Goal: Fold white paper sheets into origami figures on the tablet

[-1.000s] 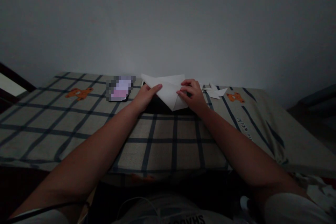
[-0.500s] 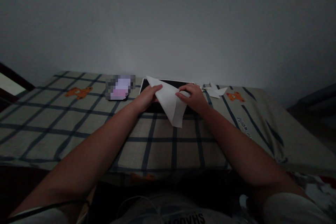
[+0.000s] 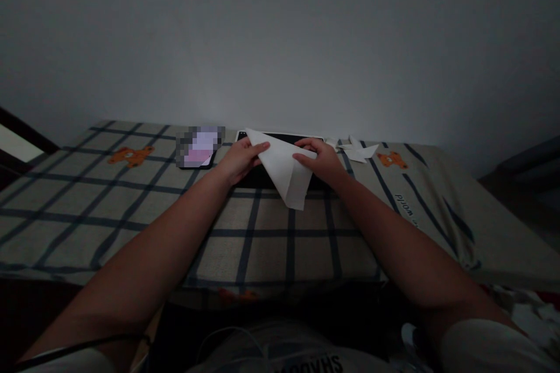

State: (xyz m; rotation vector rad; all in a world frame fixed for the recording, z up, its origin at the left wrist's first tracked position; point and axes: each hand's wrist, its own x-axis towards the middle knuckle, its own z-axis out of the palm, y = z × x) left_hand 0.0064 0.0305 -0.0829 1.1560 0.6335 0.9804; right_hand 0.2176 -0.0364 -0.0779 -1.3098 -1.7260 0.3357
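A folded sheet of white paper [image 3: 280, 166] is held up between both hands, its main part a slanting triangle with a strip hanging at the lower right. My left hand [image 3: 242, 158] pinches its left edge, thumb on top and fingers partly hidden beneath. At the upper right edge, my right hand [image 3: 321, 158] grips the paper between thumb and fingers. Below the paper lies a flat black panel with a white rim [image 3: 271, 181], mostly covered by the hands and the sheet.
A phone [image 3: 199, 148] with a blurred-out screen rests left of the hands. Folded white paper pieces [image 3: 359, 150] lie to the right. A checked cloth [image 3: 266, 245] with bear prints covers the table, which stands against a grey wall [image 3: 280, 41].
My left hand has shifted slightly, showing more of its fingers beside the paper edge. The sheet's lower tip has risen a little. Both hands keep their hold.
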